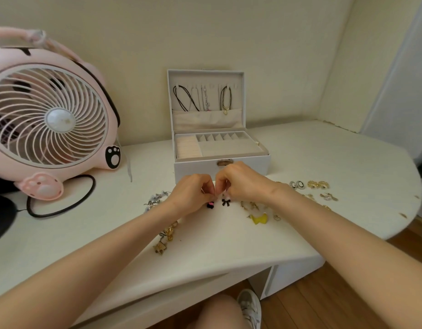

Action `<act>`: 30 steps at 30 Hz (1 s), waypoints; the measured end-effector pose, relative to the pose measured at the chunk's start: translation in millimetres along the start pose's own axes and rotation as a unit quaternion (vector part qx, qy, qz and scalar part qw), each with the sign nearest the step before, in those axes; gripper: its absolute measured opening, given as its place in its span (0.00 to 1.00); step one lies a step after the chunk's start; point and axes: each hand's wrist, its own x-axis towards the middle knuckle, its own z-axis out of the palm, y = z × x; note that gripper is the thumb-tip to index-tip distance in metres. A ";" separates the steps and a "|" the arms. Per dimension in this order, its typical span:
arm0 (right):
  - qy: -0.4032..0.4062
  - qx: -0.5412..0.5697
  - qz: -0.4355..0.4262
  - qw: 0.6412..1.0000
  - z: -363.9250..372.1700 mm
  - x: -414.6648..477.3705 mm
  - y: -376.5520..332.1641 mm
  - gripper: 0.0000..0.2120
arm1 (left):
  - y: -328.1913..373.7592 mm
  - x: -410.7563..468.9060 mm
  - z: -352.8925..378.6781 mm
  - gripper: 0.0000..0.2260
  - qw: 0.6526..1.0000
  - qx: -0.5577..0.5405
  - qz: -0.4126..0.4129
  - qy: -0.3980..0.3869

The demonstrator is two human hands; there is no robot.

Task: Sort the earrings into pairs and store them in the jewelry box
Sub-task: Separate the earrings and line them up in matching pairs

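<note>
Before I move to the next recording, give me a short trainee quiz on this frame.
1. True or false: the lid of the jewelry box is shut.
2. The left hand and the right hand each pinch: A a gold ring; B a small black earring; C a key?
3. Fill in: seen from the head camera, the pink fan stands to the ____ of the box.

Key: 1 false, the lid stands open; 2 B; 3 left.
</note>
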 end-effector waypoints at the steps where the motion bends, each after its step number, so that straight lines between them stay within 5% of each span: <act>1: 0.011 -0.001 0.004 1.000 -0.9 -0.3 1.0 0.12 | -1.4 -0.5 -0.8 0.03 1.000 -0.001 0.000 0.000; 8: 0.017 -0.036 0.021 0.999 -4.4 -7.7 1.8 0.07 | -2.8 -9.8 -7.9 0.09 0.999 0.003 0.021 -0.039; 30: 0.064 0.007 0.021 0.998 8.2 -6.8 10.3 0.15 | 0.3 -5.1 -0.6 0.11 1.000 -0.015 0.020 -0.015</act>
